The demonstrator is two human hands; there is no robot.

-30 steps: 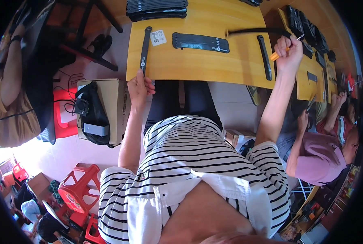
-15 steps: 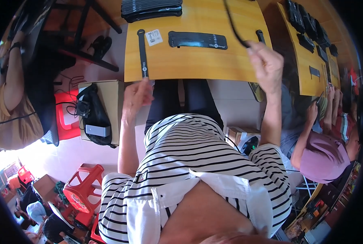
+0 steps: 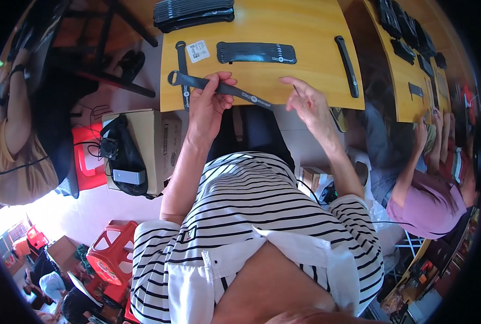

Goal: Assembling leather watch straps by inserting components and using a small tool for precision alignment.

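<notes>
Between eleven and twelve o'clock, over the near edge of the table, the left hand is pinching a black strap, best kept flat, while the right hand, at the strap's three o'clock, is hovering half-curled, its hold unclear.

This looks like a workshop: people at wooden tables bearing stacked black straps.

On the table, the strap bundle lies right of the label, behind the held strap
</notes>
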